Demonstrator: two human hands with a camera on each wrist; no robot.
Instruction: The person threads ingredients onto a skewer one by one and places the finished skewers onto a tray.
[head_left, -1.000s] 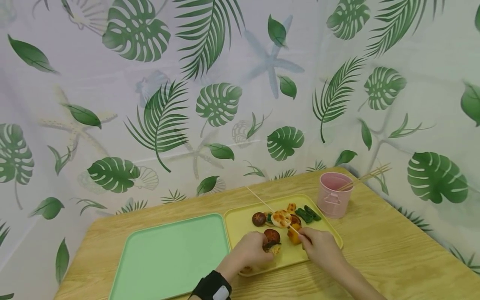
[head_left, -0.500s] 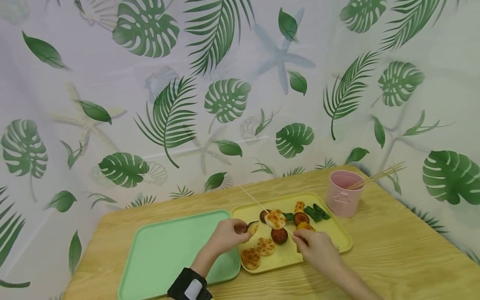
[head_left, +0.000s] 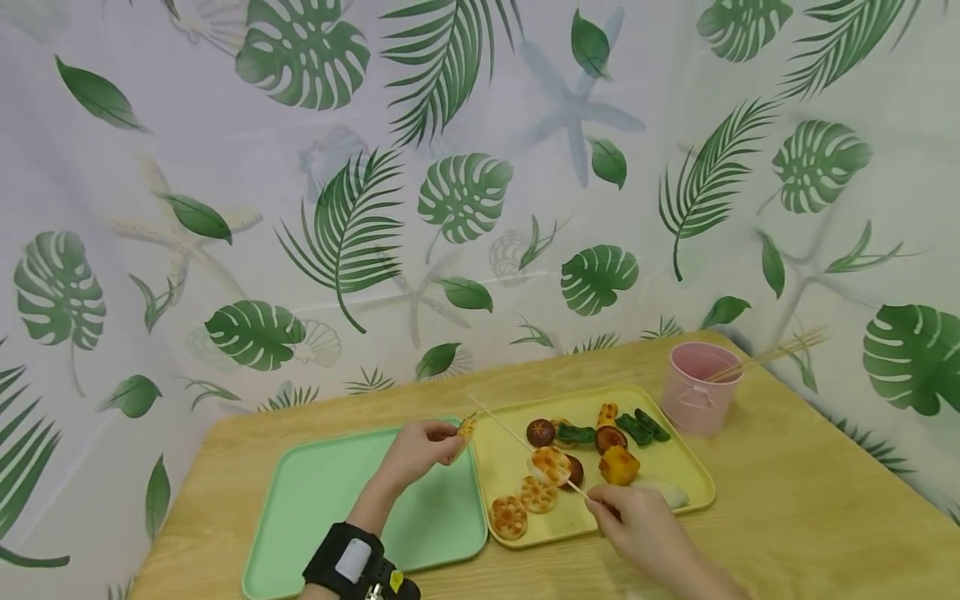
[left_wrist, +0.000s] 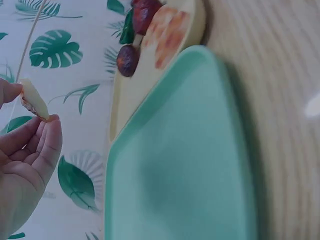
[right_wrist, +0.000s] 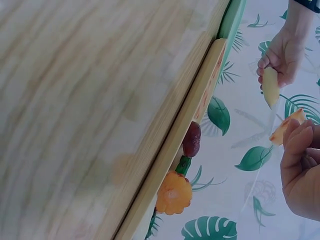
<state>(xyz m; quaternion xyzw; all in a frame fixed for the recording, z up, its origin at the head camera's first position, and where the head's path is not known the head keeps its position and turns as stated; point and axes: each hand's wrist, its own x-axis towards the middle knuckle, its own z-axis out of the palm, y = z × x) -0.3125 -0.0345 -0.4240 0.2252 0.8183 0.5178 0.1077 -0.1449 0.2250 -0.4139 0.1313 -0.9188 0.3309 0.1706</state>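
Observation:
Above the border of the two trays, my left hand (head_left: 420, 450) pinches a yellow food slice (head_left: 467, 428). In the left wrist view this slice (left_wrist: 34, 97) is pale with a browned edge. My right hand (head_left: 637, 521) grips the lower end of a thin wooden skewer (head_left: 501, 423). A browned lotus root slice (head_left: 550, 466) is threaded on it, over the yellow tray (head_left: 570, 518). The skewer's tip points up and left, close to the yellow slice; whether they touch I cannot tell. In the right wrist view the lotus root slice (right_wrist: 287, 127) sits by my right fingers.
On the yellow tray lie two more lotus root slices (head_left: 509, 517), mushrooms (head_left: 541, 432), green peppers (head_left: 642, 427) and an orange flower-shaped piece (head_left: 618, 465). A green tray (head_left: 315, 483) adjoins it. At right stands a pink bucket (head_left: 697, 404) with several skewers (head_left: 787, 350).
My left hand has lifted the yellow slice off the yellow tray and moved left to the skewer's tip. The lotus root skewer stays in my right hand, shifted slightly left over the tray.

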